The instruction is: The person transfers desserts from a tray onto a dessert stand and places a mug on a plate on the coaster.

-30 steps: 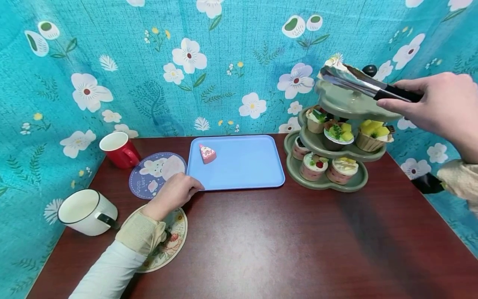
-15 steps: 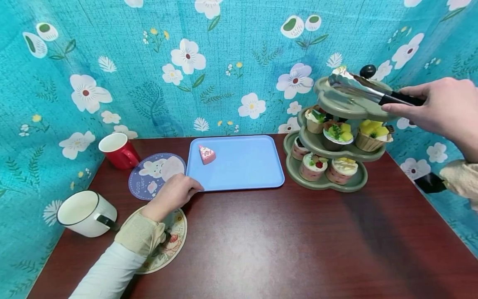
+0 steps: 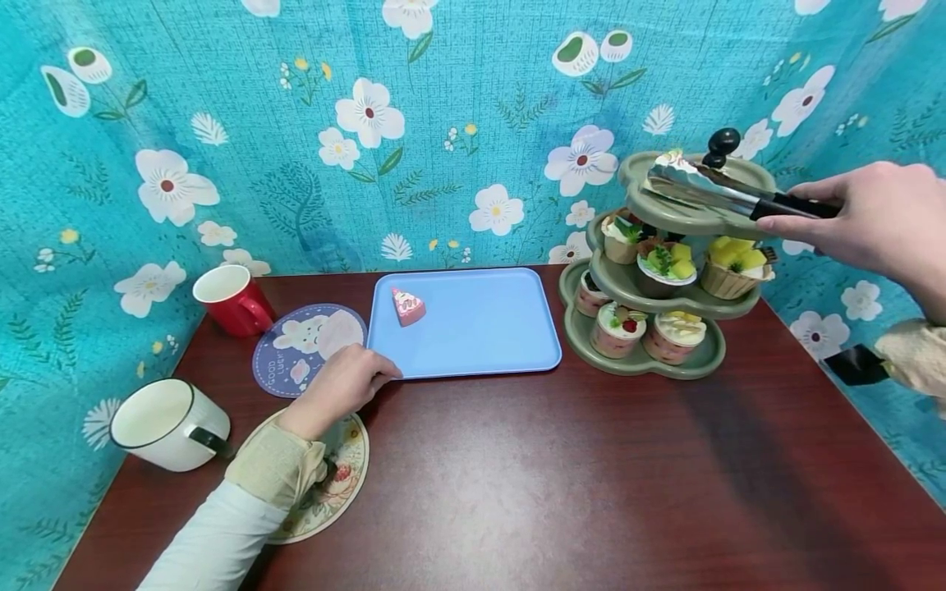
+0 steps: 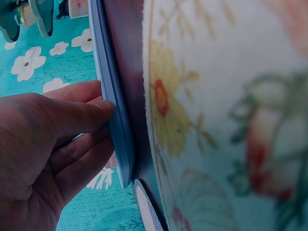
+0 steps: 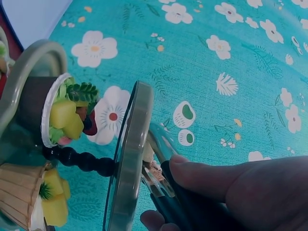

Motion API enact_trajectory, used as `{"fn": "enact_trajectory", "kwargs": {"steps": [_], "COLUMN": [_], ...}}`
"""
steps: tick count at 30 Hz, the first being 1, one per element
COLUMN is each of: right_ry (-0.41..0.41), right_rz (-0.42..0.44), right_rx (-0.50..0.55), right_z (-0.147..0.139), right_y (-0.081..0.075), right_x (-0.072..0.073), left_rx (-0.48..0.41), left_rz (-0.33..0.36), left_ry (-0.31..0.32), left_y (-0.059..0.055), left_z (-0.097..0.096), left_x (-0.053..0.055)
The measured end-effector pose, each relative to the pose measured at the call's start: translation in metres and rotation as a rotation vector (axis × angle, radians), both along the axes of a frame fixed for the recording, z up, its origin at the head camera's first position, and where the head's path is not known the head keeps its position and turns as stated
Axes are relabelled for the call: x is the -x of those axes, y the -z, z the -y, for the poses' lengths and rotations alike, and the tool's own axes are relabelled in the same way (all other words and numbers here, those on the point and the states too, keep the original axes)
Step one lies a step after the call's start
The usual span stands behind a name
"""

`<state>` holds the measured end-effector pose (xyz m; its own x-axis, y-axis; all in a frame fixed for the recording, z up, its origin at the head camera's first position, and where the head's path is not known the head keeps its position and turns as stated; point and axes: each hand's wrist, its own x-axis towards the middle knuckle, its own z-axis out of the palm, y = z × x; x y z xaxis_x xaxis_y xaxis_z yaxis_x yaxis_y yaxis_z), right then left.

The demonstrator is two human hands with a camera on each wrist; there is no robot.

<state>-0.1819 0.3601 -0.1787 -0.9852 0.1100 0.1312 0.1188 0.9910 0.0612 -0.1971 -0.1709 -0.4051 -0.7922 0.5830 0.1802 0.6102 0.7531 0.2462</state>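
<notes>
My right hand holds black-handled metal tongs low over the top tier of a green three-tier stand. Between the tong tips is a cream-topped piece of cake, partly hidden by the metal. In the right wrist view, the tongs lie close beside the top tier's edge. At the front left corner of a blue tray, my left hand pinches the rim, thumb on one side. A small pink cake slice lies on the tray's left part.
Fruit-topped tartlets fill the middle tier, and cream cups the bottom one. A black knob tops the stand. Left are a red mug, a white mug, a purple bunny mat and a floral mat under my left forearm.
The tongs with the cake piece have come down and slightly right onto the top tier's area, uncovering more of the knob. My left hand stays at the tray corner.
</notes>
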Motion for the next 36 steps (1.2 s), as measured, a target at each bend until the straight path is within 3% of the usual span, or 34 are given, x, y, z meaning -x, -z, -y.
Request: {"fn": "enact_trajectory", "kwargs": {"steps": [14, 27, 36], "right_ry": [-0.02, -0.014, 0.002], "right_rz": [0.026, -0.003, -0.039], "right_rx": [-0.001, -0.028, 0.025], "right_z": [-0.003, 0.007, 0.01], "right_y": [0.0, -0.001, -0.002], "right_x": [0.003, -0.002, -0.008], "left_rx": [-0.005, -0.003, 0.0], "left_rz": [-0.013, -0.013, 0.001], "left_ry": [0.003, 0.001, -0.007], "left_y": [0.0, 0.001, -0.001], "left_z": [0.0, 0.001, -0.001], "left_x": [-0.001, -0.001, -0.001]}}
